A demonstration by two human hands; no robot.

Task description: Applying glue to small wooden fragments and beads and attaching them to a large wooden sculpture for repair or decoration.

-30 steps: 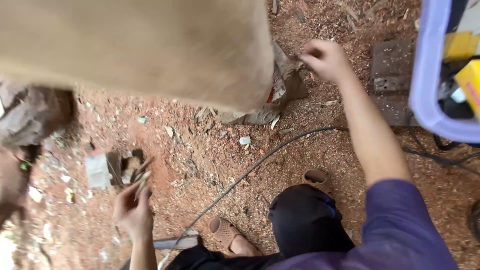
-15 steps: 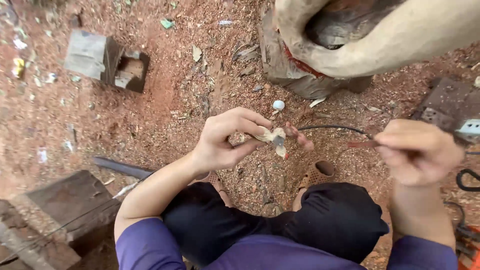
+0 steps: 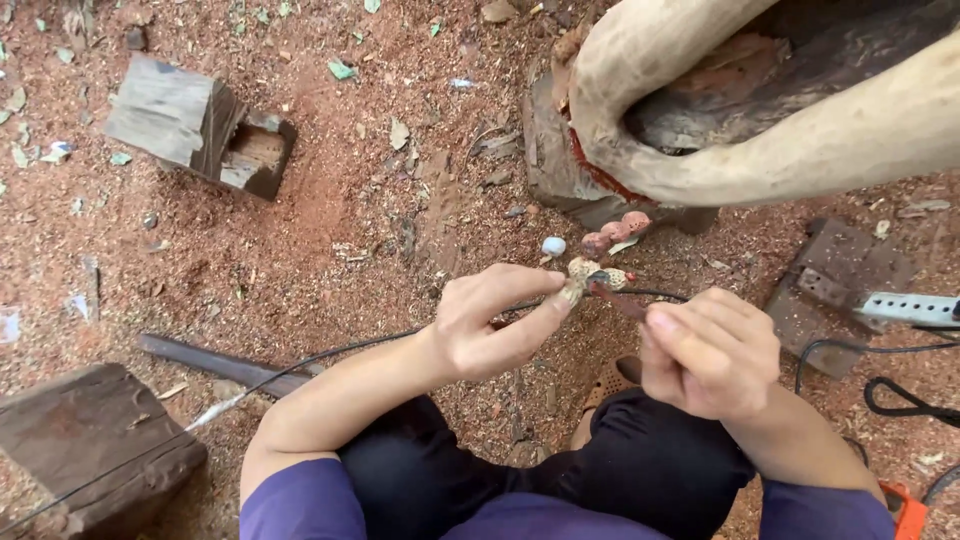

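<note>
At the centre of the frame the left hand [image 3: 495,325] pinched a small pale, mottled piece [image 3: 583,277] between thumb and fingertips, just above the knees. The right hand [image 3: 708,350] was closed around a thin reddish-brown tool [image 3: 612,298] whose tip touched that piece. Just above them, on the sawdust-covered ground [image 3: 330,250], lay a small white pebble-like bit [image 3: 553,245] beside a few pinkish lumps [image 3: 615,232]. A large pale carved log [image 3: 700,150] filled the upper right. A grey wooden block [image 3: 190,125] sat upper left, a dark wooden block [image 3: 90,440] lower left. A black cable [image 3: 330,352] ran under the left forearm. A white perforated metal bar [image 3: 910,308] lay at the right edge; no packages or labels were legible.
</note>
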